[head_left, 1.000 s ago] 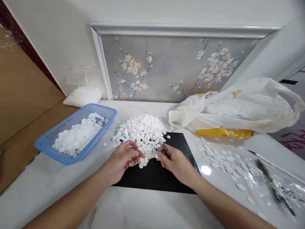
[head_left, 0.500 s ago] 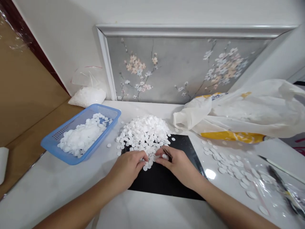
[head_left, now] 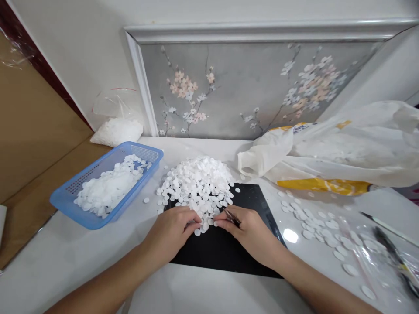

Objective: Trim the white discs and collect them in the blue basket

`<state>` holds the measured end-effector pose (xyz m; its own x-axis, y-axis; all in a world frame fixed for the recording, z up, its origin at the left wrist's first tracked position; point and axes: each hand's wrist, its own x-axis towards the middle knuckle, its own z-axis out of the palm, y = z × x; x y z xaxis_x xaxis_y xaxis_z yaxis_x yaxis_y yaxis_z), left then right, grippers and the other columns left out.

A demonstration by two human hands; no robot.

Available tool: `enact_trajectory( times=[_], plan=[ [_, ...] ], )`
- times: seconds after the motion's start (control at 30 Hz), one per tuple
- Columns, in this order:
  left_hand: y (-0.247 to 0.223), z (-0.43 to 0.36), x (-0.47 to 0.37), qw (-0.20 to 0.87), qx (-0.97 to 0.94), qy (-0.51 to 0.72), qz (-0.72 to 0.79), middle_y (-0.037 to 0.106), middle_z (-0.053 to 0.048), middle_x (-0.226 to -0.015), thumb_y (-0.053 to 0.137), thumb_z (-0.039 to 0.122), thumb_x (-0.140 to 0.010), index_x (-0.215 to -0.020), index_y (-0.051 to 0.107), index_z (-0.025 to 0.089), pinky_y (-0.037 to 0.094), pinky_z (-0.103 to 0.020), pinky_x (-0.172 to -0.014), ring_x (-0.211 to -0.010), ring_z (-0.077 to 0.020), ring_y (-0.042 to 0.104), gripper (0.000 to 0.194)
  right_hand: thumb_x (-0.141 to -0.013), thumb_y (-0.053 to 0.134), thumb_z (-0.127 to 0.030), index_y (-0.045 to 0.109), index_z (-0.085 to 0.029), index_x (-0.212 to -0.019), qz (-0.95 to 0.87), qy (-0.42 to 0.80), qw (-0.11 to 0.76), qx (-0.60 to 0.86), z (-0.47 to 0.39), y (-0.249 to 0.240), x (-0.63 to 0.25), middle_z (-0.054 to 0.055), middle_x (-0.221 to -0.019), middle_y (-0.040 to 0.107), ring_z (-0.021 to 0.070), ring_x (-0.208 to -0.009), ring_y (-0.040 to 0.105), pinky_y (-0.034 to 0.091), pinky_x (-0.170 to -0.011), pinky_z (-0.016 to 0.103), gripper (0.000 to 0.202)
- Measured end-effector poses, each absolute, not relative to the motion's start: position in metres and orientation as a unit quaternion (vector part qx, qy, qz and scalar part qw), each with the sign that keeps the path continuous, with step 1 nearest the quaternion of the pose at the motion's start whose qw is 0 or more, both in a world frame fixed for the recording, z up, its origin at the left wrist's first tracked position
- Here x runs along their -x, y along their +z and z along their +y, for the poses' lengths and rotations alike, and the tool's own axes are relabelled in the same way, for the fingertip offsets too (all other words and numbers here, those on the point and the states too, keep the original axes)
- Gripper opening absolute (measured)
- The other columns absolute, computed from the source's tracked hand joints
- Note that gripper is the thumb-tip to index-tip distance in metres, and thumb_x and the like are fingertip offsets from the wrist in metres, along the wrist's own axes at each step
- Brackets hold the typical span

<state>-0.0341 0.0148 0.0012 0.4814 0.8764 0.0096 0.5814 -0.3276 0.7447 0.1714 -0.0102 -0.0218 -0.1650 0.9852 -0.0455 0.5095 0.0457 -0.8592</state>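
In the head view, a blue perforated basket (head_left: 67, 209) holding a heap of white discs stands at the left, with a clear bag of white pieces (head_left: 116, 132) behind it. At the right lies a white plastic carrier bag (head_left: 327, 157) with yellow print; nearer are loose discs (head_left: 307, 234), a clear plastic sleeve (head_left: 362, 255), a black pen-like object (head_left: 389, 246) and a slim white stick (head_left: 388, 226). The hands hide part of the pile's near edge.

The bench (head_left: 183, 288) is white and glossy, backed by a framed blossom picture (head_left: 229, 87) on a pale wall (head_left: 229, 11); brown cardboard (head_left: 32, 109) fills the left side.

The pile of white discs (head_left: 201, 176) is mounded on the bench and spills onto a black mat (head_left: 222, 257); its discs are small, flat and matt. The left hand (head_left: 170, 233) has thumb and forefinger drawn close at its near edge; whether they pinch a disc cannot be told. The right hand (head_left: 253, 229) grips a slim dark tool (head_left: 232, 217), its fingertips beside the discs.
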Motion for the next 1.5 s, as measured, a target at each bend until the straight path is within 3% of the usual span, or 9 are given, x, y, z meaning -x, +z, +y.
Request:
enact_trajectory(
  times=[0.23,0.4,0.57,0.7,0.83,0.9,1.1,1.23,1.5],
  plan=[
    [0.010,0.013,0.030,0.427,-0.713,0.170,0.529,0.048,0.004,-0.054,0.053,0.039,-0.081,-0.071,0.065,0.021,0.027,-0.024,-0.051,-0.052,-0.0119,0.040,0.024,-0.075,0.061,-0.038,0.061,-0.017,-0.070,-0.509,0.577,0.311,0.558,-0.005,-0.019,-0.172,-0.002,-0.060,0.055,0.0074,-0.044,0.039,0.027,-0.040,0.021,0.022],
    [0.012,0.012,0.027,0.595,-0.600,0.182,0.503,0.052,0.004,-0.055,0.054,0.035,-0.080,-0.069,0.053,0.018,0.025,-0.021,-0.049,-0.049,-0.0082,0.036,0.020,-0.082,0.053,-0.036,0.051,-0.018,-0.065,-0.464,0.649,0.342,0.496,-0.005,-0.015,-0.172,-0.004,-0.055,0.051,0.0049,-0.040,0.030,0.017,-0.037,0.020,0.025],
    [0.014,0.014,0.027,0.713,-0.458,0.234,0.476,0.067,-0.006,-0.073,0.056,0.024,-0.073,-0.064,0.043,0.017,0.020,-0.019,-0.044,-0.050,-0.0063,0.042,0.017,-0.080,0.058,-0.030,0.050,-0.020,-0.068,-0.559,0.545,0.333,0.529,-0.005,-0.015,-0.172,-0.005,-0.058,0.052,0.0090,-0.048,0.044,0.034,-0.044,0.021,0.017],
    [0.015,0.017,0.031,0.734,-0.413,0.299,0.449,0.066,-0.005,-0.071,0.050,0.014,-0.064,-0.064,0.040,0.018,0.022,-0.019,-0.044,-0.052,-0.0073,0.045,0.010,-0.078,0.059,-0.019,0.059,-0.020,-0.074,-0.703,0.348,0.290,0.549,-0.007,-0.021,-0.165,0.001,-0.074,0.062,0.0155,-0.067,0.057,0.045,-0.063,0.027,0.004],
    [0.017,0.016,0.030,0.732,-0.415,0.291,0.456,0.063,-0.003,-0.063,0.044,0.012,-0.061,-0.065,0.043,0.017,0.019,-0.019,-0.042,-0.046,-0.0058,0.040,0.007,-0.083,0.052,-0.017,0.061,-0.019,-0.073,-0.748,0.280,0.299,0.522,-0.009,-0.024,-0.160,0.004,-0.077,0.061,0.0164,-0.066,0.058,0.045,-0.064,0.028,0.014],
    [0.017,0.014,0.027,0.713,-0.437,0.262,0.482,0.062,-0.002,-0.061,0.046,0.015,-0.068,-0.067,0.047,0.016,0.021,-0.018,-0.043,-0.045,-0.0048,0.039,0.002,-0.083,0.052,-0.020,0.061,-0.019,-0.070,-0.720,0.311,0.312,0.537,-0.010,-0.021,-0.159,0.003,-0.072,0.060,0.0156,-0.064,0.057,0.044,-0.060,0.027,0.016],
    [0.012,0.005,0.022,0.723,-0.438,0.239,0.478,0.064,-0.004,-0.064,0.055,0.029,-0.077,-0.061,0.040,0.017,0.018,-0.018,-0.042,-0.047,-0.0054,0.044,0.025,-0.076,0.063,-0.041,0.057,-0.017,-0.069,-0.492,0.592,0.349,0.535,-0.012,-0.012,-0.158,-0.006,-0.055,0.045,0.0058,-0.042,0.030,0.023,-0.039,0.021,0.025],
    [0.011,0.002,0.021,0.750,-0.407,0.232,0.467,0.064,-0.004,-0.064,0.056,0.036,-0.080,-0.070,0.047,0.017,0.019,-0.019,-0.042,-0.048,-0.0062,0.045,0.024,-0.071,0.068,-0.047,0.054,-0.018,-0.063,-0.441,0.642,0.373,0.505,-0.012,-0.012,-0.156,-0.010,-0.042,0.032,0.0049,-0.038,0.022,0.017,-0.038,0.022,0.033],
    [0.007,-0.003,0.017,0.762,-0.422,0.202,0.447,0.062,-0.004,-0.063,0.055,0.052,-0.080,-0.074,0.053,0.014,0.020,-0.021,-0.045,-0.049,-0.0065,0.044,0.038,-0.074,0.067,-0.038,0.060,-0.017,-0.067,-0.511,0.601,0.387,0.478,-0.018,-0.012,-0.152,-0.004,-0.052,0.054,0.0079,-0.048,0.038,0.026,-0.046,0.023,0.024]
  ],
)
